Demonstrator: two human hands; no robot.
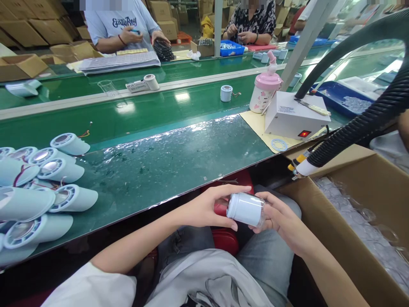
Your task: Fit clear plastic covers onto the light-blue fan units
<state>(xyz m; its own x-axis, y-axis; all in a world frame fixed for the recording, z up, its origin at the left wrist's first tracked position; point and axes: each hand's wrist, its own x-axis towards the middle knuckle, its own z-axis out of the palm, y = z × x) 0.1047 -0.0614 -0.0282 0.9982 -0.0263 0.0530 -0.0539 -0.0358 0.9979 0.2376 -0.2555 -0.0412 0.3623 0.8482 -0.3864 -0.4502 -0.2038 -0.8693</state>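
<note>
Over my lap, my right hand (277, 217) is closed around the right end of a light blue cylinder (244, 208), which lies nearly on its side. A clear plastic cup (262, 216) appears to cover that end. My left hand (211, 207) is around the cylinder's left end with thumb and fingers apart. A gap shows between its palm and the cylinder; whether the fingertips touch cannot be made out. To the left on the green bench (159, 166) lie several light blue slant-cut housings (75, 198), some with thin wires.
An open carton (345, 209) of clear plastic cups stands at my right. Above it hangs a black corrugated hose (338, 143) with a nozzle, beside a white box (294, 115) with a lit red switch. A pink-lidded tumbler (263, 91) stands behind. Two people sit across the green conveyor (188, 96).
</note>
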